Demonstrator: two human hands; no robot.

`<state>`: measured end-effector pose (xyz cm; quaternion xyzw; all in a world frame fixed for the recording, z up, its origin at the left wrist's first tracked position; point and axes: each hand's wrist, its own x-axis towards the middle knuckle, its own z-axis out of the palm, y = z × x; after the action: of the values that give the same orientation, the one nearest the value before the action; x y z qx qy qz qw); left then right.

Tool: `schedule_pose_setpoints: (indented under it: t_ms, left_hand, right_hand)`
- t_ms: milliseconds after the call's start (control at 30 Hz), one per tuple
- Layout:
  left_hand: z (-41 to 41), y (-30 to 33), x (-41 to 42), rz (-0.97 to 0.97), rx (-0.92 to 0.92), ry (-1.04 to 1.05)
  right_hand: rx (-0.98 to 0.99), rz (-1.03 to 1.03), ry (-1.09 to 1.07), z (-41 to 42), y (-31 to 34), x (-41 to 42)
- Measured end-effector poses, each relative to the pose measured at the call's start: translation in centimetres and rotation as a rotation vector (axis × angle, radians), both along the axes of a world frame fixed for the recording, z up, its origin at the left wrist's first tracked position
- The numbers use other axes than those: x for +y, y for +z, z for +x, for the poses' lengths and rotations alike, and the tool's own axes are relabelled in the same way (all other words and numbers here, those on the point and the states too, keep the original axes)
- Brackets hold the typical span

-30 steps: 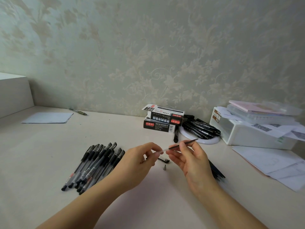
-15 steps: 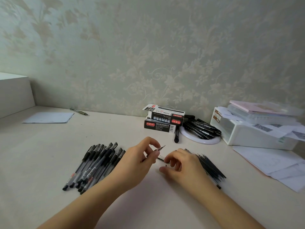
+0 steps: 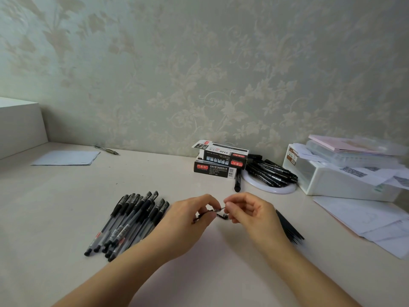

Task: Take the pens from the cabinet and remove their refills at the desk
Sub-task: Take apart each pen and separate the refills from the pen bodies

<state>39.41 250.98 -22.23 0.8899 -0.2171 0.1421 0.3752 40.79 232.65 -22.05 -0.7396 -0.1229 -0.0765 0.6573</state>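
Above the desk [image 3: 66, 207], slim dark pen [image 3: 218, 210], pinched by both hands

Two pen boxes [image 3: 220, 161], one loose pen [image 3: 106, 149], one white bin [image 3: 336, 180], one paper sheet [image 3: 66, 157], two hands [image 3: 188, 220]; piled pens [image 3: 130, 222] too overlapped to count.

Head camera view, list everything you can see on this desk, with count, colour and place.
capped pens: about a dozen, clear and black, fanned out left of the hands
refills: a bundle, black, behind the right hand
pen boxes: two, black, stacked by the wall
marker pile: many, black, on white ring
storage box: one, white, far right
loose papers: several, white, right edge
paper sheet: one, white, far left
lone pen: one, by the wall
left hand: pinches a small pen part
right hand: pinches the same part
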Motion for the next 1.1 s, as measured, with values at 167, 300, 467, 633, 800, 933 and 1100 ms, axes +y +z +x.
schedule_pose_setpoints:
  t_ms: [167, 300, 467, 633, 800, 933, 1100]
  left_hand:
    - [0.03, -0.05, 0.06, 0.004, -0.005, -0.016]
    - [0.05, -0.12, 0.01, 0.011, -0.017, -0.012]
    - [0.26, -0.12, 0.26, 0.013, -0.014, 0.025]
    - [0.09, -0.13, 0.16, 0.037, -0.033, 0.013]
    - [0.04, -0.04, 0.13, 0.062, -0.042, 0.02]
    - [0.02, 0.15, 0.26, 0.134, -0.079, -0.001]
    - [0.09, 0.34, 0.39, 0.196, -0.107, -0.02]
  right_hand:
    - [-0.01, -0.027, 0.031, 0.12, -0.15, -0.01]
    - [-0.015, -0.052, 0.059, -0.03, -0.09, -0.09]
    - [-0.038, -0.032, -0.015, 0.26, -0.17, -0.34]
    - [-0.011, -0.137, 0.092, 0.06, -0.48, 0.06]
    - [0.007, -0.117, 0.105, -0.08, -0.44, -0.07]
    - [0.021, -0.112, 0.115, -0.23, -0.41, -0.03]
    - [0.036, -0.112, 0.11, -0.22, -0.49, -0.11]
